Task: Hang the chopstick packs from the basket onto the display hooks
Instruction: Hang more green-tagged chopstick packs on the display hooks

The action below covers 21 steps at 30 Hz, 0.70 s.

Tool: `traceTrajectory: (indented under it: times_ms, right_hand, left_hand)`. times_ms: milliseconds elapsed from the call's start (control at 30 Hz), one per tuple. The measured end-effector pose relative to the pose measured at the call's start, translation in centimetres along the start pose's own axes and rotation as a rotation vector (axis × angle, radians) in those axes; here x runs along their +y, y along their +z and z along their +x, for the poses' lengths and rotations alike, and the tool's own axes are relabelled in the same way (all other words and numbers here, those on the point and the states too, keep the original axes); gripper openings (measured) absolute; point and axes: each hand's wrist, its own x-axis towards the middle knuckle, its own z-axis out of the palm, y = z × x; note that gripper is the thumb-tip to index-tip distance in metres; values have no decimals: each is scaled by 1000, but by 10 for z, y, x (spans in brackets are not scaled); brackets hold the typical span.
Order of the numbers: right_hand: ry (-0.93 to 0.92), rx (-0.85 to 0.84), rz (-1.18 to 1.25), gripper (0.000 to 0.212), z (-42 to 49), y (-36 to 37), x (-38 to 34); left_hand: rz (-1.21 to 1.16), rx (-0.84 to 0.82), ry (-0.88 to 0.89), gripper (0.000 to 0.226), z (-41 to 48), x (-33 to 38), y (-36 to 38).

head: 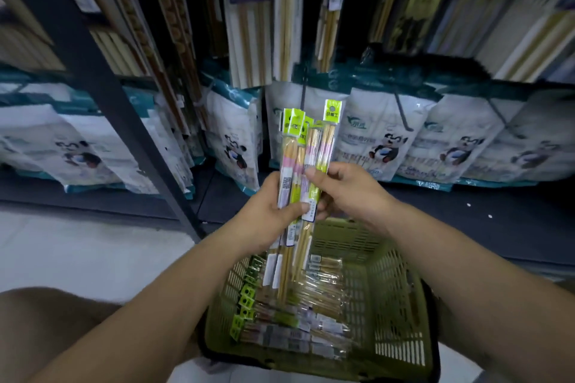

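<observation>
Green basket (395,305) on the floor, with loose packs (295,320) lying in it. Above its far rim, the left hand (264,214) grips a fanned bundle (308,146) of packs upright, thumb across the front. The right hand (348,193) pinches the bundle's right side, seemingly one pack, though this is unclear. Beyond are panda bags (382,137), and above them hung packs (264,25), blurred.

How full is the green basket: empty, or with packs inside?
Not empty. Many chopstick packs lie flat across the bottom of the green basket; it is far from filled to the rim.
</observation>
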Motion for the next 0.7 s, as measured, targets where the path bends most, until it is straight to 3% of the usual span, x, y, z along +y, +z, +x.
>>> traceTrajectory:
  times_ms: [100,267,467,633,700]
  right_hand:
    - [-26,-3,81,56,-12,1,-31]
    - [-321,226,55,23,-20,-2,-100]
    - [-650,433,52,3,-23,-5,-189]
    - [-746,484,46,19,-22,-1,-242]
    - [-777,492,25,25,-22,0,-257]
  left_hand:
    - [73,-17,74,46,0,26,-14]
    - [169,-3,199,49,10,80,-45]
    - [190,119,346,54,25,145,-74]
    - [85,191,470,60,32,175,-76]
    - [57,210,496,51,36,178,-75]
